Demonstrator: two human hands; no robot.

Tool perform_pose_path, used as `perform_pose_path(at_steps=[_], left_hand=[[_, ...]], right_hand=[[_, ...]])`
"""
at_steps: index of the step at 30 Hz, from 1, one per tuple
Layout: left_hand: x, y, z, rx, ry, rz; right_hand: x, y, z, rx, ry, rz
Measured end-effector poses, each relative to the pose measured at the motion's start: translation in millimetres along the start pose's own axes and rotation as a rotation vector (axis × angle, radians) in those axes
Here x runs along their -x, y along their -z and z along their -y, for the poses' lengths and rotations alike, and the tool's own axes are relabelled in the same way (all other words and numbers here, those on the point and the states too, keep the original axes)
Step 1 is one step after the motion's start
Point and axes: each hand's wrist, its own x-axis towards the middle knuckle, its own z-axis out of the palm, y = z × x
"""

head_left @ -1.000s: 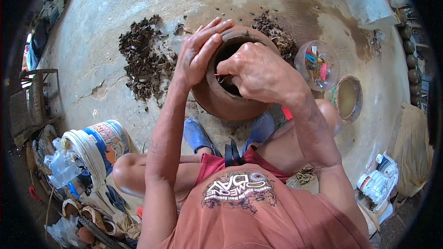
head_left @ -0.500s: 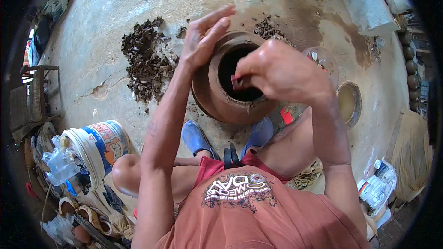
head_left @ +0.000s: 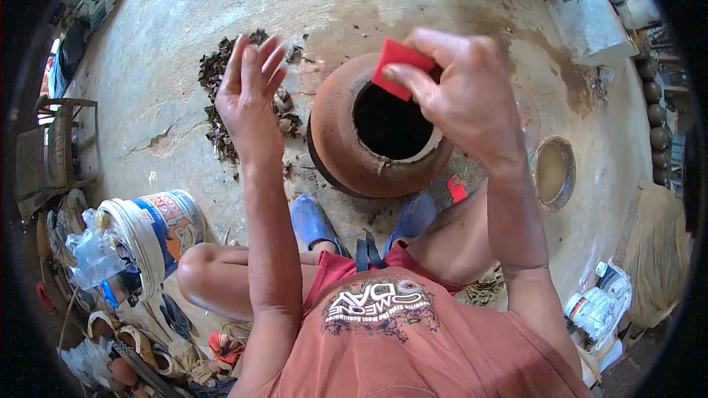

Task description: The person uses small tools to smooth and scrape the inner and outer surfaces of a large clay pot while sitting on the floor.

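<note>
A round brown clay pot (head_left: 346, 147) with a dark open mouth sits on the ground between my feet. Above the pot's far rim, my right hand (head_left: 461, 96) pinches a small flat red scraper (head_left: 400, 66). My left hand (head_left: 249, 96) is lifted to the left of the pot, fingers spread, holding nothing and not touching the pot. A pile of dark clay scraps (head_left: 217, 99) lies on the ground behind that hand.
A white bucket (head_left: 151, 232) stuffed with plastic stands at lower left. A shallow bowl (head_left: 554, 173) of murky water and a second red piece (head_left: 456, 188) lie to the right. A grey block (head_left: 588, 9) sits far right, clutter along the left edge.
My right hand has come up out of the pot's mouth with the red scraper. My left hand has left the pot's rim and moved away to the left.
</note>
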Motion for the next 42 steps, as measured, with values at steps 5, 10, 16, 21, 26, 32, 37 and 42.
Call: perform_pose_path(at_steps=[5, 10, 16, 21, 26, 32, 37, 42], left_hand=[[37, 38, 65, -0.479, -0.013, -0.197], [101, 2, 66, -0.438, -0.127, 0.103], [104, -14, 72, -0.488, -0.255, 0.186], [89, -15, 74, -0.449, -0.295, 0.189], [63, -15, 71, -0.401, -0.339, 0.327], [27, -16, 70, -0.347, -0.28, 0.447], [5, -17, 68, -0.322, -0.211, 0.559], [1, -22, 69, -0.3, -0.172, 0.416]], right_hand=[[26, -29, -7, 0.108, -0.08, 0.184], [30, -59, -8, 0.14, -0.133, 0.201], [31, -65, -8, 0.065, -0.059, 0.247], [27, -57, -8, 0.002, 0.023, 0.339], [30, -58, -18, -0.035, 0.175, 0.411], [26, -55, -21, -0.047, 0.179, 0.488], [25, -53, -22, -0.034, 0.173, 0.533], [24, -46, -13, 0.035, 0.098, 0.499]])
